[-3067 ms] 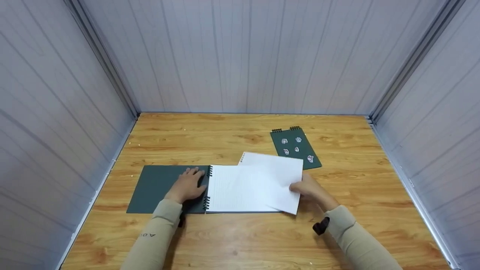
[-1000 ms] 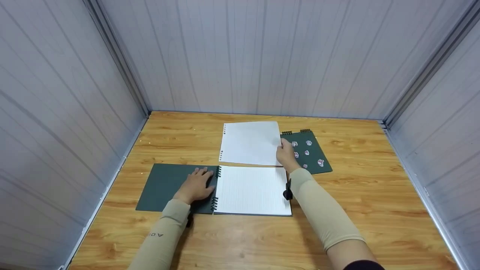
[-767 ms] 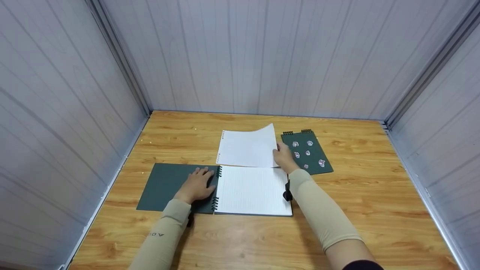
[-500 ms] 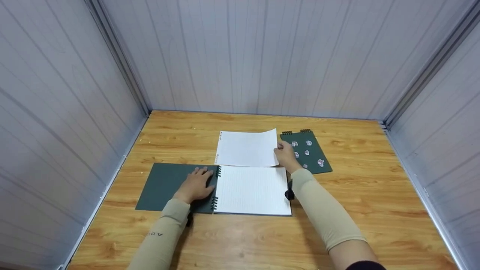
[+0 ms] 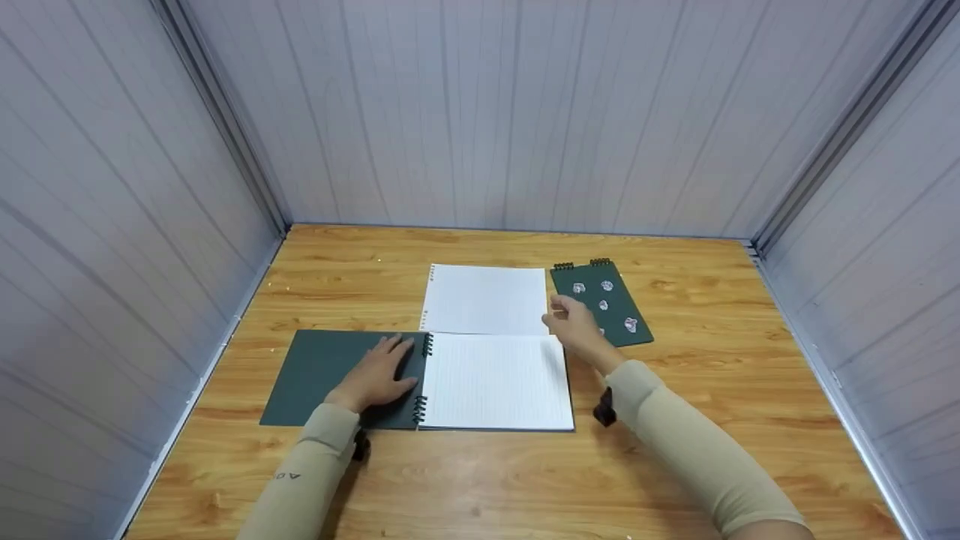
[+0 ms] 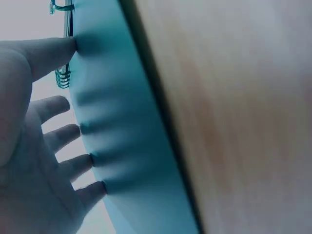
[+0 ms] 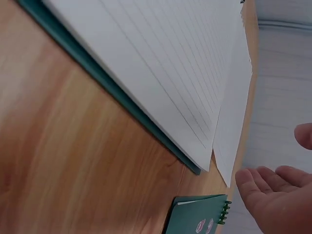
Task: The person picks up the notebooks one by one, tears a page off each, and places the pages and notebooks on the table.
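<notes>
A spiral notebook lies open on the table, its dark green cover (image 5: 315, 375) folded out left and its lined page (image 5: 495, 382) on the right. My left hand (image 5: 375, 375) rests on the cover beside the spiral, fingers spread; the left wrist view shows the fingertips touching the green cover (image 6: 131, 146). Behind the notebook lies a loose white sheet (image 5: 487, 300) with punched holes along its left edge. At the sheet's right edge my right hand (image 5: 577, 330) hovers, holding nothing; in the right wrist view its thumb and fingers stand apart, clear of the sheet (image 7: 234, 122).
A smaller dark green spiral notepad (image 5: 626, 307) with several stickers lies right of the sheet, partly behind the right hand. The wood-grain table (image 5: 480, 487) is bounded by a pale panel wall (image 5: 480, 112) at the back and walls on both sides.
The right hand has carried the sheet from over the notebook to behind it, laid it flat and let go, then drawn slightly away. The left hand has stayed on the cover.
</notes>
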The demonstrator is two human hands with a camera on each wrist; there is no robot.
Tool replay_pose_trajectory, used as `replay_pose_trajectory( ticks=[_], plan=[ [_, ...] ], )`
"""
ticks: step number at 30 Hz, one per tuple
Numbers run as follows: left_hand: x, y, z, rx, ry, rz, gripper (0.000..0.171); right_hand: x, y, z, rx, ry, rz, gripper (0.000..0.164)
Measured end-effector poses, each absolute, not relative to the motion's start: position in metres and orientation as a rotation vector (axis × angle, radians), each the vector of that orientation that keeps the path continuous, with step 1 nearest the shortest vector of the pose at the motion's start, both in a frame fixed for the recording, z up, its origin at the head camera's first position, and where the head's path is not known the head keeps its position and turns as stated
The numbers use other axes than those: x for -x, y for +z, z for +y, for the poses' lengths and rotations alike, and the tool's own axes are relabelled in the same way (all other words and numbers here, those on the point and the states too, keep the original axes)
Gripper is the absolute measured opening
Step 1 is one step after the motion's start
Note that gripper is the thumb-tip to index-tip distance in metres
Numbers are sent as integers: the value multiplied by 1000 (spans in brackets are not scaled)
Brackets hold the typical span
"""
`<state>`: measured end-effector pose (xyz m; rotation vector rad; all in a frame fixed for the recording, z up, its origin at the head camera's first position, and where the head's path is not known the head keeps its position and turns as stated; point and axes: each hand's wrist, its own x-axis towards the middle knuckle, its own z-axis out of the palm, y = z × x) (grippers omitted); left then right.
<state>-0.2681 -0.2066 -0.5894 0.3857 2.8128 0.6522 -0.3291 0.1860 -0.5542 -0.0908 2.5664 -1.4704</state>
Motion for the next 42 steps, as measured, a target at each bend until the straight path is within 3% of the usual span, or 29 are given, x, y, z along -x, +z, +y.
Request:
replay_pose_trajectory(
  ticks=[6, 18, 26, 34, 42],
  plan=[
    [262, -583, -234, -222, 651, 2898, 71, 297, -558, 189, 299, -1251, 2622, 67],
    [233, -562, -305, 248, 512, 2892, 73, 255, -579, 189, 604, -796, 2630, 93],
    [228, -557, -322, 344, 537, 2815, 71, 245, -587, 191, 672, -648, 2605, 103],
    [230, -552, -328, 369, 513, 2762, 95, 242, -589, 189, 696, -557, 2622, 106],
    [234, -550, -331, 403, 588, 2719, 97, 239, -592, 190, 689, -575, 2627, 106]
  ],
)
